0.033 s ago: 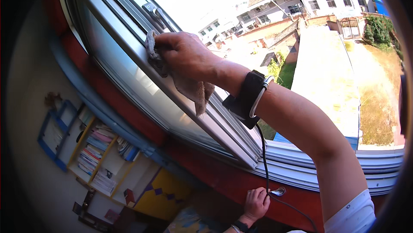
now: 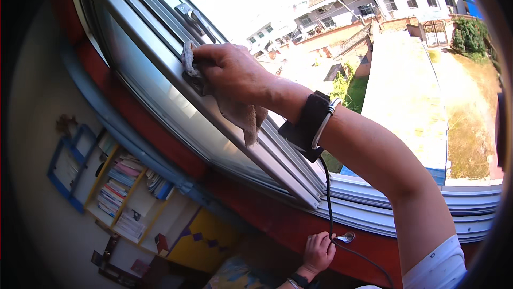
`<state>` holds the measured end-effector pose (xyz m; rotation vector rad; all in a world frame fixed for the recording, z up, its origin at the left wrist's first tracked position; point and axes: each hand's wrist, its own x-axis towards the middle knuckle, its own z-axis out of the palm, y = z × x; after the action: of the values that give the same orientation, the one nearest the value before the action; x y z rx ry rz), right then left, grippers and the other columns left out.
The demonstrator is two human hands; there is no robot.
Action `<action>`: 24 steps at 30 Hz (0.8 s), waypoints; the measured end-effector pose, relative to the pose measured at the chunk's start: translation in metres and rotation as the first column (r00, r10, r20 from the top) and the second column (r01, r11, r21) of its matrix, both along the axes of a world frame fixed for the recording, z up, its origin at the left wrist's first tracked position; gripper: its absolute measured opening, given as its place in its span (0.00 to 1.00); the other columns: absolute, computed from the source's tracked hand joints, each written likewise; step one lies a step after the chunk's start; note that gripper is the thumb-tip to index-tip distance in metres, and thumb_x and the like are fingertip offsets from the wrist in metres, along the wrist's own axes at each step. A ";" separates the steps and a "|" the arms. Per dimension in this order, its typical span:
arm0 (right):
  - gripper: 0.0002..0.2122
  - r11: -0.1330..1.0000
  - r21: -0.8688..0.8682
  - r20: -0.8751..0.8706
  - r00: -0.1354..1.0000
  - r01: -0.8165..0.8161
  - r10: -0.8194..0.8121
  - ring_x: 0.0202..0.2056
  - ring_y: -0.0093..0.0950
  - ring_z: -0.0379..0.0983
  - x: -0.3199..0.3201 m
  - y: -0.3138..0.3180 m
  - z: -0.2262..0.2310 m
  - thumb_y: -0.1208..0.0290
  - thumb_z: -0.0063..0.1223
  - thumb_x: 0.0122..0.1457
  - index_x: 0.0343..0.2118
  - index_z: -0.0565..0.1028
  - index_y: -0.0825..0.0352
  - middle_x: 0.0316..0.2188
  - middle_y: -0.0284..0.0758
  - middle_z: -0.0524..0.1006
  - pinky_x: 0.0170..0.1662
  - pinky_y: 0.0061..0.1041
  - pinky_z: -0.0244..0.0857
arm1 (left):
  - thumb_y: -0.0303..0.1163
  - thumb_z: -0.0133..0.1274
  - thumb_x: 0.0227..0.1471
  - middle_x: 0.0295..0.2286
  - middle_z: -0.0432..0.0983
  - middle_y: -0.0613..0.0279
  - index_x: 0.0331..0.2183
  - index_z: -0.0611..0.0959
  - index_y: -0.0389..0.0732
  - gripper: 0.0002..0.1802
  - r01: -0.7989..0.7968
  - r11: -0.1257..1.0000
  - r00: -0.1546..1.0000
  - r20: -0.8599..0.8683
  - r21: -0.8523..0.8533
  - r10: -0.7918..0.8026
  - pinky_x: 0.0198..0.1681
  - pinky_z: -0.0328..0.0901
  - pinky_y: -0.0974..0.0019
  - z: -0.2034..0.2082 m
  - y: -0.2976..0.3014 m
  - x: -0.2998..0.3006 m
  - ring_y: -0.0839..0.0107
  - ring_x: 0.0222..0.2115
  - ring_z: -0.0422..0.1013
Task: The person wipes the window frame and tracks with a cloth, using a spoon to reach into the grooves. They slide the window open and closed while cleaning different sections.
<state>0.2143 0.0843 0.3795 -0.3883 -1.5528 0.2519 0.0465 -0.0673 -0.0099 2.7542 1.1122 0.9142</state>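
My right hand [image 2: 232,72] is closed on a bunched grey-brown cloth [image 2: 248,120], pressed against the silver metal frame of a sliding window [image 2: 155,56]. One end of the cloth hangs below my fingers. Just above the hand, a silver latch handle [image 2: 195,21] sits on the frame. Lower down, my left hand [image 2: 318,254] rests at the red sill [image 2: 262,217] with its fingers curled; what they grip, if anything, is hidden. Beside its fingertips is a small shiny metal piece [image 2: 346,237]. A black cable [image 2: 328,198] hangs from the device on my right wrist past my left hand.
White window tracks [image 2: 406,203] run along the sill at right. A shelf with books [image 2: 115,190] and a blue frame [image 2: 67,174] stand in the room at lower left. Outside the opening are a long pale roof [image 2: 401,96] and white houses [image 2: 409,0].
My right hand and the cloth have shifted very slightly down along the window frame. The left hand has not moved.
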 end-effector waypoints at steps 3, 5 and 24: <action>0.14 0.999 0.029 -0.005 0.999 0.033 -0.033 0.35 0.32 0.77 0.004 0.001 -0.029 0.74 0.45 0.60 0.49 0.74 0.64 0.36 0.43 0.79 0.43 0.29 0.69 | 0.26 0.55 0.45 0.35 0.72 0.56 0.40 0.78 0.41 0.16 0.006 1.000 1.000 -0.006 -0.021 -0.006 0.39 0.64 0.54 -0.004 0.000 -0.001 0.55 0.35 0.69; 0.15 0.999 -0.031 0.042 0.999 0.022 -0.021 0.32 0.28 0.76 0.011 -0.006 -0.055 0.76 0.46 0.60 0.50 0.73 0.64 0.34 0.40 0.79 0.41 0.28 0.70 | 0.25 0.55 0.44 0.35 0.72 0.56 0.40 0.78 0.41 0.16 0.011 0.999 1.000 0.003 -0.033 -0.011 0.39 0.64 0.54 -0.002 0.001 0.001 0.55 0.34 0.69; 0.15 0.835 -0.550 0.131 0.990 0.022 0.061 0.28 0.29 0.71 0.015 -0.048 -0.335 0.79 0.46 0.59 0.49 0.72 0.64 0.28 0.43 0.75 0.37 0.26 0.68 | 0.25 0.55 0.43 0.36 0.71 0.56 0.38 0.79 0.39 0.15 0.010 0.997 1.000 0.014 -0.073 -0.009 0.39 0.62 0.54 0.010 0.002 0.003 0.56 0.35 0.68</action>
<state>0.2297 0.0364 0.0440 -0.8601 -1.6089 0.7110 0.0497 -0.0658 0.0005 2.6886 1.1057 0.8722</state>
